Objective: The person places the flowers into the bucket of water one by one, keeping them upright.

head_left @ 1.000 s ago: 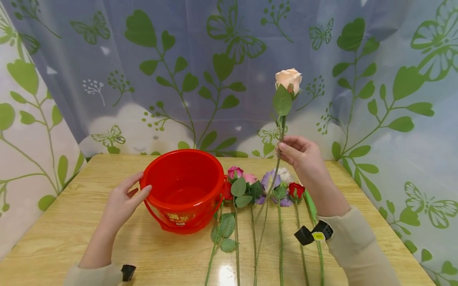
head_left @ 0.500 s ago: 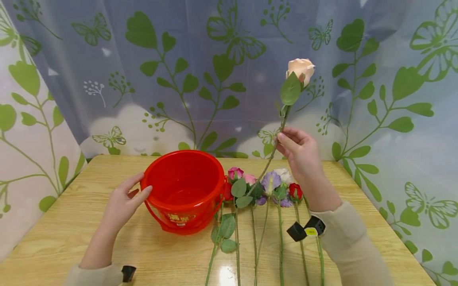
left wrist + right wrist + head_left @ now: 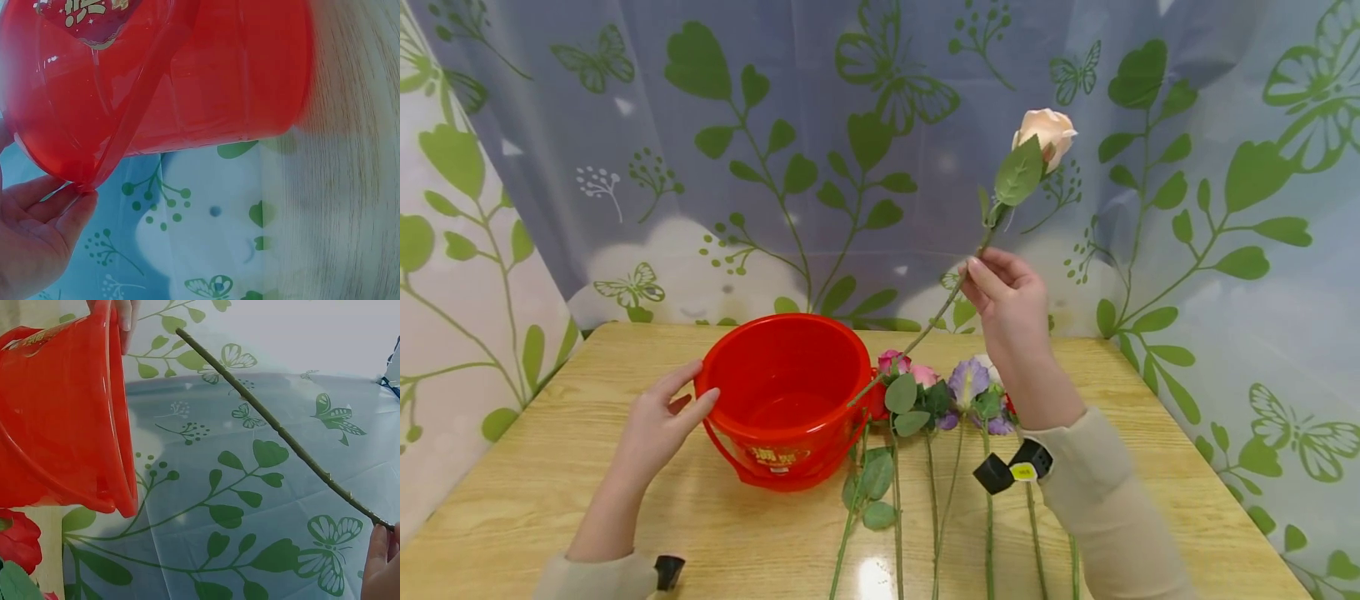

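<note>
A red plastic bucket (image 3: 827, 454) stands upright on the table, its handle folded down. My left hand (image 3: 651, 425) grips its left rim; the left wrist view shows thumb and fingers (image 3: 78, 215) at the rim beside the handle joint. High to the right, my right hand (image 3: 1017, 321) pinches the stem of a pale peach rose (image 3: 1047, 137) between thumb and fingers. The rose tilts, bloom up and right, the stem slanting down left toward the bucket. In the right wrist view the bare stem (image 3: 275, 422) ends apart from the bucket's mouth.
Right of the bucket several artificial flowers lie on the wooden table (image 3: 625, 350): a magenta rose (image 3: 893, 361), a pink bloom (image 3: 924, 377), a purple flower (image 3: 967, 383) and others. Their stems point toward me. A patterned curtain (image 3: 850, 208) hangs behind the table.
My right hand has risen and moved left with the peach rose, tilting its bloom rightward. The stem's lower end has swung up and left from the other stems to the bucket. The left hand stays put.
</note>
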Tool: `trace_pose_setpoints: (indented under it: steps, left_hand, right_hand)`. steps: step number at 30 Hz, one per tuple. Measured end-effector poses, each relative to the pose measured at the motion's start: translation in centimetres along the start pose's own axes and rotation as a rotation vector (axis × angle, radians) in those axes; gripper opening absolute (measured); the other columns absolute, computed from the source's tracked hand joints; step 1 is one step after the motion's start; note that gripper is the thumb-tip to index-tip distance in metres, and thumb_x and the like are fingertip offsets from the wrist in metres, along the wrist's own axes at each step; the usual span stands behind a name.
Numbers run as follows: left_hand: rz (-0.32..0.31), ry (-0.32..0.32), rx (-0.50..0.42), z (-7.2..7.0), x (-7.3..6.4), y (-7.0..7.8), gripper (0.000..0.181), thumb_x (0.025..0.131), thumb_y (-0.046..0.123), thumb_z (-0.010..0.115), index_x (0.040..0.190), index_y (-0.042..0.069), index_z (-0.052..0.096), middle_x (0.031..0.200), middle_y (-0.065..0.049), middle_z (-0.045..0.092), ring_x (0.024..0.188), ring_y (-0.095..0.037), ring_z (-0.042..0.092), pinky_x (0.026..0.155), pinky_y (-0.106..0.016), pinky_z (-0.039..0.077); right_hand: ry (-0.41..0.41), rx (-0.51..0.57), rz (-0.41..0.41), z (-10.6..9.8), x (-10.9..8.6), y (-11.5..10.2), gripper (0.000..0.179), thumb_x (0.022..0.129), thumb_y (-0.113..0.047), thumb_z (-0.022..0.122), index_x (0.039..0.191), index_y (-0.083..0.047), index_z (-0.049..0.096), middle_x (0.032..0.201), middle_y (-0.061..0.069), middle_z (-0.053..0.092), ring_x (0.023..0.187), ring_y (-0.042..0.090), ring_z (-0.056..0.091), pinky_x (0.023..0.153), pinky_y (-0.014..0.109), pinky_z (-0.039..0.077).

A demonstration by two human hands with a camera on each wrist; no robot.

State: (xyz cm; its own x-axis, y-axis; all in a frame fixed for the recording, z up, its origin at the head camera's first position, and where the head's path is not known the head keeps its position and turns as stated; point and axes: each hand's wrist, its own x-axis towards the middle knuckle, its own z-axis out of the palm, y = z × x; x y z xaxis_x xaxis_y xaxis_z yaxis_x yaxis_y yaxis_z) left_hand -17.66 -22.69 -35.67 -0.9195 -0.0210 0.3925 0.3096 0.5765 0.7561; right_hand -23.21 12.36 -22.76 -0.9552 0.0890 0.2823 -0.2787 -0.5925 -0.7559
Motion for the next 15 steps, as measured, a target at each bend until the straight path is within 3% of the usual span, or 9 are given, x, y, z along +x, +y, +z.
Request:
trace_pose_setpoints:
  steps: [5, 15]
  left_hand:
    - [0.000, -0.002, 0.000, -0.1, 0.0, 0.0, 0.052, 0.085, 0.019, 0.060, 0.125, -0.010, 0.042, 0.125, -0.026, 0.044, 0.115, -0.038, 0.040, 0.081, -0.043, 0.043]
    - [-0.011, -0.009, 0.001, -0.1, 0.0, 0.0, 0.053, 0.085, 0.019, 0.060, 0.126, -0.009, 0.041, 0.126, -0.025, 0.043, 0.116, -0.038, 0.039, 0.081, -0.042, 0.043]
  right_hand:
    - [0.028, -0.006, 0.002, 0.7, 0.1, 0.7, 0.015, 0.080, 0.006, 0.059, 0.092, 0.007, 0.051, 0.080, 0.010, 0.054, 0.072, 0.018, 0.059, 0.071, 0.023, 0.052]
    - [0.064, -0.117, 0.019, 1.8, 0.0, 2.5, 0.008, 0.084, 0.005, 0.055, 0.091, 0.002, 0.052, 0.084, 0.009, 0.051, 0.076, 0.017, 0.059, 0.076, 0.024, 0.051]
